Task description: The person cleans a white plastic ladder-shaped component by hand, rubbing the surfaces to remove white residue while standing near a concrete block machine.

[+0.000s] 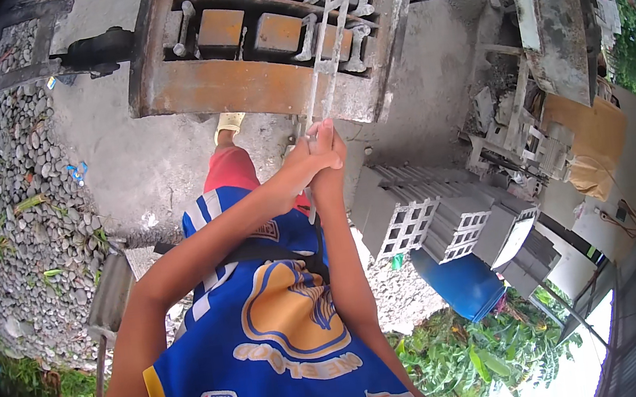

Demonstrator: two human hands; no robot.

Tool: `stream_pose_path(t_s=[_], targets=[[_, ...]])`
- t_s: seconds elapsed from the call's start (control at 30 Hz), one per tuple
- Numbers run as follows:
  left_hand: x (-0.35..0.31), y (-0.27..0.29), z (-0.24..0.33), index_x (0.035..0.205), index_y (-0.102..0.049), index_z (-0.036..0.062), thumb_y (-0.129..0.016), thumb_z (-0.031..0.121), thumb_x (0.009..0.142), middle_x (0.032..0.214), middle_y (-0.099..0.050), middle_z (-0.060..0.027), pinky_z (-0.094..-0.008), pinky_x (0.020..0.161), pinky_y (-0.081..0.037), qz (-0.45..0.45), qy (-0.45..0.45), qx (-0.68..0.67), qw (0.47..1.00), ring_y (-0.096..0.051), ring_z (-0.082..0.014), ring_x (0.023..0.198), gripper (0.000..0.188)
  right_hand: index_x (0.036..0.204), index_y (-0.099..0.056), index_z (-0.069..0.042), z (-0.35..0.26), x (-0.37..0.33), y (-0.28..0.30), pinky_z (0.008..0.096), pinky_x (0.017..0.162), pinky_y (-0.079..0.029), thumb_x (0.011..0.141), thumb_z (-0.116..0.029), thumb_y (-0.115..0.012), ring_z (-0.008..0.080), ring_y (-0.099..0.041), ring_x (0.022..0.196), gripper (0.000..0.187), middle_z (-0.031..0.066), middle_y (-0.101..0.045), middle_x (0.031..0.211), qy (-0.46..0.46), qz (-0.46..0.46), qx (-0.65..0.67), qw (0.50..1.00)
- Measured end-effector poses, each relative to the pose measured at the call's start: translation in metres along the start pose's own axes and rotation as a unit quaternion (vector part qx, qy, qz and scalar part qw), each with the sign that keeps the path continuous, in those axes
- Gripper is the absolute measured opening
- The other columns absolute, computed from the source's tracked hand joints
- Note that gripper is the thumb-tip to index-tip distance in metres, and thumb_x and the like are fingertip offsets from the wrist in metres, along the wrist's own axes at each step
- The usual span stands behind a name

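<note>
Both my hands are closed together in front of my body. My left hand (298, 170) overlaps my right hand (328, 149), and both are around the near end of a long, narrow metal tool with two parallel pale bars (326, 61). The bars slant up and away, over the right part of a rusty metal block mould (239, 84). Inside the mould stand rows of orange-brown rectangular cores (221, 28), with grey, crusted pieces between them. My fingers hide the tool's grip.
Rounded stones (25, 173) cover the ground at left. A dark handle (102, 52) sticks out from the mould's left side. Grey latticed blocks (409, 222) are stacked at right, beside a blue drum (458, 284). Farther right are a metal trough (556, 22) and a brown sheet (595, 138).
</note>
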State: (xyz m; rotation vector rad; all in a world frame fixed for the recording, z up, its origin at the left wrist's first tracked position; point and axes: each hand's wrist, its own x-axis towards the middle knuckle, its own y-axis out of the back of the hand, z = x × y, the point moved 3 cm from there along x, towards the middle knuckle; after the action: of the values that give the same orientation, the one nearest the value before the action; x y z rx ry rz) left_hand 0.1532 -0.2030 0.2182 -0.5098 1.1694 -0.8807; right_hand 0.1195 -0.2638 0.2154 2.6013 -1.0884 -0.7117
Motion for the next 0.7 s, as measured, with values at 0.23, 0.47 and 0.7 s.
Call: stream_pose_path(t_s=[0.23,0.47,0.7], targets=[[-0.006,-0.038,0.01,0.129,-0.026,0.0025,-0.062,0.017,0.065,0.114,-0.04,-0.0112,-0.028,0.092,-0.03,-0.003,-0.109,0.096,0.989,-0.037,-0.0185,0.112,0.075,0.075,-0.05,-0.003,-0.032,-0.01,0.031,0.0286,0.053,-0.035,0.092,-0.034,-0.035,0.012,-0.041,0.058,0.038,0.003,-0.045,0.062,0.015,0.092,0.023,0.995],[0.031,-0.053,-0.01,0.12,-0.035,0.0007,-0.061,0.014,0.065,0.11,-0.042,-0.0113,-0.029,0.091,-0.031,0.047,-0.007,0.1,0.994,-0.041,-0.0188,0.108,0.063,0.074,-0.049,-0.003,0.023,0.018,0.049,0.0271,0.05,-0.033,0.092,-0.033,-0.036,0.0109,-0.039,0.055,0.037,0.0023,-0.044,0.061,-0.014,0.107,0.041,0.993],[0.019,-0.052,-0.007,0.112,-0.038,-0.0059,-0.064,0.028,0.071,0.102,-0.048,-0.0119,-0.0266,0.082,-0.038,0.048,-0.21,0.172,0.961,-0.048,-0.0184,0.097,0.058,0.079,-0.049,-0.005,-0.048,-0.012,0.047,0.0231,0.047,-0.028,0.091,-0.044,-0.036,0.0064,-0.034,0.054,0.043,-0.0025,-0.038,0.06,-0.003,0.143,0.112,0.983]])
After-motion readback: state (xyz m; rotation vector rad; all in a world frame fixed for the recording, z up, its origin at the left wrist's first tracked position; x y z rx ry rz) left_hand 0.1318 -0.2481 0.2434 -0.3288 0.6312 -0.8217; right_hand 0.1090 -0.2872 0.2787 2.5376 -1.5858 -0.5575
